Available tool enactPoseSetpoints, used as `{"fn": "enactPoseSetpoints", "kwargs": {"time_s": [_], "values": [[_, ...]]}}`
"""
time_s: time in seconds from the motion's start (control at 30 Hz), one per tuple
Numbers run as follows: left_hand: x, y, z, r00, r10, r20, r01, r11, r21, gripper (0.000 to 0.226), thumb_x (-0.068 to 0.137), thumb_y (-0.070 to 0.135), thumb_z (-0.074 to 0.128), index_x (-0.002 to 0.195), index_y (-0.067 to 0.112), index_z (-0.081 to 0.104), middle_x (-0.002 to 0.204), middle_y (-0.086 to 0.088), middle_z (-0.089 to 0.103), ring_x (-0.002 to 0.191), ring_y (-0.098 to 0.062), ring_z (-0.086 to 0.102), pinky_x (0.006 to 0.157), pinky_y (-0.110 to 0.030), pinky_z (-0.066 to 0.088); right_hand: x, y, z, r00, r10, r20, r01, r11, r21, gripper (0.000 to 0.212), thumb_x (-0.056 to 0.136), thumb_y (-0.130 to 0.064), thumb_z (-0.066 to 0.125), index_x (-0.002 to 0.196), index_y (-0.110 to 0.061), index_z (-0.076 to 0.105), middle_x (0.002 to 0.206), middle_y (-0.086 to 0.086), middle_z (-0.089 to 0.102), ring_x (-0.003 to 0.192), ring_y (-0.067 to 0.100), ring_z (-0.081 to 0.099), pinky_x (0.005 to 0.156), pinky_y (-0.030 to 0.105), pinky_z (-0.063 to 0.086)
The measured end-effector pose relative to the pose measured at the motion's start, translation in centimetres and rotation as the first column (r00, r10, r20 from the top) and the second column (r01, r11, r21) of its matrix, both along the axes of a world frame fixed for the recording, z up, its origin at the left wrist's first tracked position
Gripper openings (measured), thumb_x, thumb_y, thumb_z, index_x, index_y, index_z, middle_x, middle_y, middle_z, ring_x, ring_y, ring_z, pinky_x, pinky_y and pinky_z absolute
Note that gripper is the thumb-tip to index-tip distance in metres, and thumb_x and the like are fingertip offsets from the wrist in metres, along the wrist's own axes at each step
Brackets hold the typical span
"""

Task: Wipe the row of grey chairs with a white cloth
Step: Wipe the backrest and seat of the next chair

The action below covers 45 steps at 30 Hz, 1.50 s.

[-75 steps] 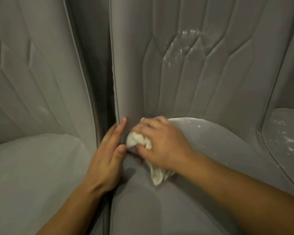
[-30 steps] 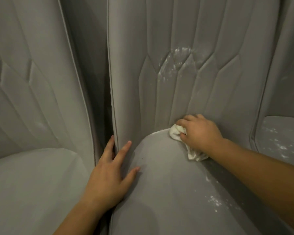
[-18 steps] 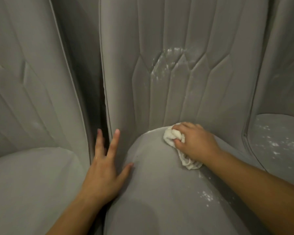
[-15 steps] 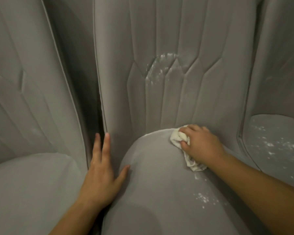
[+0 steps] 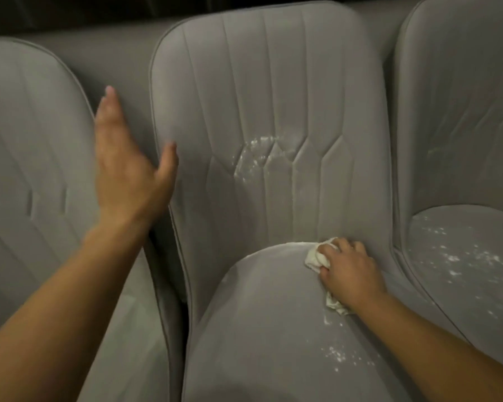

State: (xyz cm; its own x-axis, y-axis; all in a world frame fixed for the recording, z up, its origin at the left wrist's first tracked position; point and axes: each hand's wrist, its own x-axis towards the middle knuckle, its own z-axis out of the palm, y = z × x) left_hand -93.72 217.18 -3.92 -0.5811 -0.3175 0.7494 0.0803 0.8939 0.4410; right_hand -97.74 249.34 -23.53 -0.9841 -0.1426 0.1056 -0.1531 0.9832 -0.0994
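We see three grey chairs in a row; landmark is the middle chair [image 5: 267,117]. Right hand [image 5: 349,274] is closed around a bunched white cloth [image 5: 317,256], pressing it where the middle chair's seat meets its backrest, toward the right side of that crease. A bit of cloth pokes out below the hand. Left hand [image 5: 125,166] is raised, flat and spread, fingers together and thumb out, in front of the gap just left of the middle chair's backrest; we can't tell if it touches. White powdery specks [image 5: 259,155] sit mid-backrest of the middle chair, more on its seat near the right forearm. The chair right of it [image 5: 459,111] has specks on seat and backrest. The chair left of it [image 5: 32,158] looks clean.
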Motion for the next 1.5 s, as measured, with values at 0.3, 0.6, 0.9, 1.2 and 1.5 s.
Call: {"fn": "enactPoseSetpoints", "kwargs": {"time_s": [0.3,0.6,0.9,1.2,1.5], "values": [[-4.9,-0.2,-1.3,0.966,0.047,0.254,-0.051,0.999,0.006,0.092,0.095,0.06,0.05,0.159,0.036,-0.011,0.137,-0.017,0.06,0.109,-0.045,0.062,0.087,-0.049,0.051,-1.5,0.2,1.4,0.986,0.074,-0.149,-0.101,0.979,-0.179,0.048,0.077,-0.052,0.049,0.117,-0.035,0.068,0.12,-0.007,0.063,0.105,0.025,0.055,0.085,0.035,0.05],[-5.9,-0.5,-2.6,0.972,0.061,0.229,-0.066,0.998,0.015,0.082,0.1,0.057,0.044,0.16,0.037,-0.008,0.134,-0.019,0.062,0.106,-0.047,0.062,0.082,-0.047,0.048,-9.6,-10.7,22.7,0.294,0.072,-0.953,-0.581,0.805,-0.118,0.046,0.083,-0.031,0.067,0.126,-0.017,0.068,0.132,0.013,0.061,0.109,0.041,0.057,0.094,0.039,0.047],[-6.5,-1.2,-3.4,0.988,-0.001,0.155,0.004,1.0,-0.019,0.069,0.101,0.054,0.045,0.157,0.05,0.007,0.121,-0.016,0.065,0.102,-0.041,0.063,0.084,-0.049,0.053,-9.6,-15.5,12.2,0.485,0.197,-0.852,-0.565,0.814,-0.134,0.055,0.069,-0.031,0.069,0.125,-0.025,0.069,0.131,0.01,0.061,0.107,0.043,0.054,0.09,0.046,0.05],[-6.5,-1.2,-3.5,0.988,-0.018,0.156,0.021,1.0,-0.017,0.066,0.101,0.054,0.044,0.156,0.053,0.007,0.119,-0.015,0.064,0.102,-0.04,0.063,0.08,-0.047,0.051,-7.6,-11.0,13.9,0.34,0.35,-0.873,-0.635,0.77,0.061,0.046,0.073,-0.03,0.07,0.117,-0.021,0.073,0.125,0.013,0.065,0.101,0.041,0.059,0.087,0.047,0.053],[-6.5,-1.2,-3.4,0.974,-0.008,0.228,0.021,0.998,-0.055,0.063,0.101,0.058,0.038,0.153,0.06,0.003,0.126,-0.014,0.059,0.106,-0.038,0.061,0.08,-0.046,0.052,-11.7,-16.2,19.9,0.502,0.035,-0.864,-0.444,0.868,-0.222,0.061,0.081,-0.049,0.065,0.139,-0.032,0.056,0.155,0.006,0.04,0.135,0.041,0.037,0.093,0.049,0.052]]}}
